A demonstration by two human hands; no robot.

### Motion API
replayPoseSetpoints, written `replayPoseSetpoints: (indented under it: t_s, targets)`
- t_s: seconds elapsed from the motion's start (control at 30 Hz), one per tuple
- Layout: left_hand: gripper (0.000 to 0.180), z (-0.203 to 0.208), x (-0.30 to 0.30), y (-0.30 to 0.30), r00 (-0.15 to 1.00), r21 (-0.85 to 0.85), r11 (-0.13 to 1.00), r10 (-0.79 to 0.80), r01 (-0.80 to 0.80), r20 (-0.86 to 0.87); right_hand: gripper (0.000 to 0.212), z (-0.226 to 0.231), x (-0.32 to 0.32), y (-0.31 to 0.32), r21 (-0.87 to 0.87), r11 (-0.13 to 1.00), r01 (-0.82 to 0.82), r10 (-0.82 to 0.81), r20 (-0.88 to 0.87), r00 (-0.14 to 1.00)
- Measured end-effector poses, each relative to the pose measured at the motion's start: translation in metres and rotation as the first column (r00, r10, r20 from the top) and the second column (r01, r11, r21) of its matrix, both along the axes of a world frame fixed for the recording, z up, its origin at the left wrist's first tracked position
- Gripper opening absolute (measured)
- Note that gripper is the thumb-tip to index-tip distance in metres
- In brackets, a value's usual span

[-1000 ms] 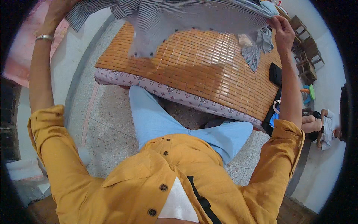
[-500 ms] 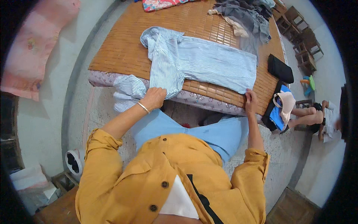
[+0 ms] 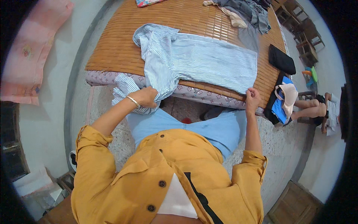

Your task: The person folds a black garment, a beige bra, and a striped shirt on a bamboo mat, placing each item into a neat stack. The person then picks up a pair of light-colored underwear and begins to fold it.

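A blue-and-white striped shirt [image 3: 212, 59] lies folded lengthwise across the bamboo mat, its collar end to the left and its hem to the right. One part of it hangs over the near edge at the left, bunched and creased. My left hand [image 3: 146, 98], with a bracelet at the wrist, is closed on that hanging part. At the hem's near corner my right hand [image 3: 253, 98] pinches the cloth between thumb and fingers.
The bamboo mat [image 3: 115, 41] covers a bed with a patterned side. Grey clothes [image 3: 250, 15] lie in a heap at the back right. A folded black item [image 3: 281, 59] and a pile with a beige bra [image 3: 289, 96] are at the right. Beyond sits another person [image 3: 330, 112].
My left hand has shifted slightly left and down, drawing the hanging part of the shirt toward me. My right hand stays at the hem corner. The view has shifted a little.
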State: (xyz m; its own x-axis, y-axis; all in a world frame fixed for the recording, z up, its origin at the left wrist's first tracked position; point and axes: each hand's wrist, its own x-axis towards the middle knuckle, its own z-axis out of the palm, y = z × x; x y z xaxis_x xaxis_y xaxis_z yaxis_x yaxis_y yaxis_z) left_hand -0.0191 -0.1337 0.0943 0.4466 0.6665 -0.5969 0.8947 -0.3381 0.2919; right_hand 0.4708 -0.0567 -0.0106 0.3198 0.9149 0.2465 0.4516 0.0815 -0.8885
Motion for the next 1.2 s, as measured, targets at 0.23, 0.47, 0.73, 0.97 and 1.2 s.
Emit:
replayPoseSetpoints:
  t_s: [0.23, 0.47, 0.73, 0.97, 1.2]
  targets:
    - [0.065, 0.011, 0.008, 0.002, 0.998, -0.048, 0.999, -0.003, 0.006, 0.056, 0.012, -0.001, 0.001, -0.007, -0.154, 0.988, 0.006, -0.016, -0.063, 0.998]
    - [0.061, 0.053, 0.003, 0.023, 0.910, -0.160, 0.903, 0.411, -0.398, 0.052, 0.036, 0.084, -0.040, -0.026, -0.268, 0.936, 0.227, 0.106, 0.831, 0.546]
    - [0.055, -0.003, -0.039, 0.064, 0.789, 0.392, 0.686, 0.558, -0.613, 0.256, 0.047, 0.051, -0.085, 0.028, -0.094, 0.962, -0.258, 0.238, 0.752, 0.615]
    - [0.089, -0.005, -0.026, 0.008, 0.904, 0.276, 0.861, 0.403, -0.428, 0.142, 0.059, 0.019, -0.088, 0.030, -0.342, 0.929, -0.141, 0.365, 0.784, 0.502]
    - [0.081, 0.048, -0.014, -0.063, 0.978, -0.122, 0.975, 0.196, -0.186, 0.075, 0.058, 0.019, -0.088, 0.027, -0.301, 0.940, -0.161, 0.340, 0.795, 0.502]
